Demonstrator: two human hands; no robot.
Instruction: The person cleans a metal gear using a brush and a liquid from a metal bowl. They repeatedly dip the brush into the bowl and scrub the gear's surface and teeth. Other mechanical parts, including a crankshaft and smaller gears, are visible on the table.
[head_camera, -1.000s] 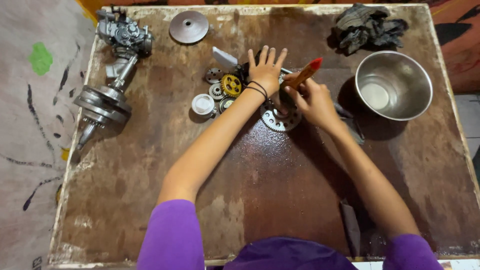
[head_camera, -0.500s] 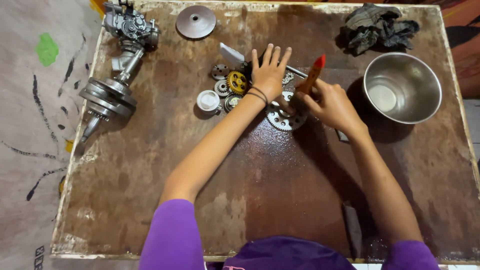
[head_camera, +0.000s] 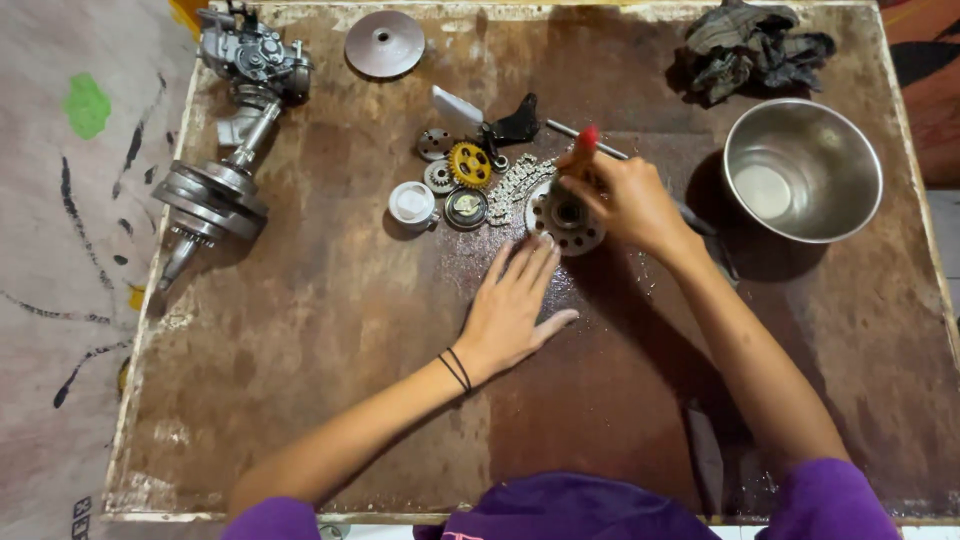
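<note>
Far left of the toothed steel sprocket wheel (head_camera: 566, 217) lie a grey metal crankshaft with carburettor (head_camera: 222, 150), then a white plastic cap (head_camera: 410, 205) and a yellow toothed gear (head_camera: 468, 165) among small steel gears, with a silvery loop of drive chain (head_camera: 512, 185) touching the sprocket's left edge. Just below the sprocket the left hand (head_camera: 513, 305) lies flat and open on the wet brown wooden board (head_camera: 330, 330), holding nothing. On the sprocket's right the right hand (head_camera: 625, 200) is closed around a red-tipped wooden brush handle (head_camera: 583, 148) standing over the wheel, and further right sits a round steel bowl (head_camera: 802, 168)
</note>
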